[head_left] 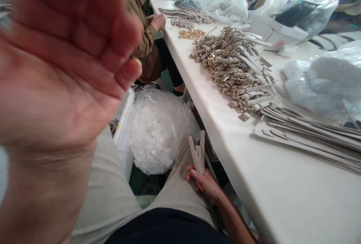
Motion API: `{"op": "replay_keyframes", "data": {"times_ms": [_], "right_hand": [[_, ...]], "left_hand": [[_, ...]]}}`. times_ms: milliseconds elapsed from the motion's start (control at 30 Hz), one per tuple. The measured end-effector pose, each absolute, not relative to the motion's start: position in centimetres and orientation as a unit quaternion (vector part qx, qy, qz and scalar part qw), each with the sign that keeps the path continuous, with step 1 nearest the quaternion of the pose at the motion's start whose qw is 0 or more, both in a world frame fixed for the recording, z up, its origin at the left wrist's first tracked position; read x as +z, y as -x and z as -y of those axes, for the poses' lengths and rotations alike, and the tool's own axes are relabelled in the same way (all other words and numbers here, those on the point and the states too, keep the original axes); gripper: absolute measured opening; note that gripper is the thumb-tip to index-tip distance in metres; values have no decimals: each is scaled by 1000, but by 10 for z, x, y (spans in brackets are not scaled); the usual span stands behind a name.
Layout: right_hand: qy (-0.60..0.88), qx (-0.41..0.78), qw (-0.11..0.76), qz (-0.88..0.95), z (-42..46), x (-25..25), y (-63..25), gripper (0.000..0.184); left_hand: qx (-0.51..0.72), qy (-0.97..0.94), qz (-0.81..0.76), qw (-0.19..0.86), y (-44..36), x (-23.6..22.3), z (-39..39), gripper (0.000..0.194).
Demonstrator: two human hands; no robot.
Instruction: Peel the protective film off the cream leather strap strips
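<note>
My left hand (pixel 64 67) is raised very close to the camera, blurred, palm toward me, fingers curled loosely with nothing in it. My right hand (pixel 204 183) rests on my right thigh below the table edge, closed around a small bundle of beige straps (pixel 197 154) that stick upward. On the white table (pixel 282 199) lie a fan of flat beige straps (pixel 313 133) and, beyond it, a big heap of straps with gold buckles (pixel 231 63).
A clear plastic bag (pixel 159 127) and a white bin (pixel 124 131) stand on the floor by my knees. Another person in a brown jacket (pixel 146 37) sits farther along the table, hand by loose gold buckles (pixel 191 34). Plastic bags (pixel 321 82) crowd the table's far side.
</note>
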State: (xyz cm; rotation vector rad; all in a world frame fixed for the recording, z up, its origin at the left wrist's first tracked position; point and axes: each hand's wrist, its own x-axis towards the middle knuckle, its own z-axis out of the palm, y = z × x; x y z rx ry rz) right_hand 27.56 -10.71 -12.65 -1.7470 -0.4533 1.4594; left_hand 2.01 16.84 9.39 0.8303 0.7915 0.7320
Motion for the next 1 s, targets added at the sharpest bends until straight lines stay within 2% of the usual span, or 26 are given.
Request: {"op": "replay_keyframes", "data": {"times_ms": [67,167,300,433,600,767,1000], "right_hand": [[686,579,403,181,106,-127,-276,48],[677,583,413,177,106,-129,-274,47],[672,586,419,171,108,-132,-272,46],[668,591,416,175,109,-134,-272,46],[671,591,411,176,109,-136,-272,43],[670,594,410,175,108,-136,-272,41],[672,591,410,176,109,-138,-272,40]], "left_hand": [[335,-453,-365,741,-55,72,-159,17],[162,-561,-399,708,-98,3,-128,14],[24,-535,-468,703,-103,-108,-73,39],[-42,-484,-517,704,-96,-172,-39,48],[-91,-385,-574,716,-105,-206,-31,45],[-91,-316,-598,731,-102,-220,-29,45],[-37,-294,-606,738,-101,-217,-33,25]]}}
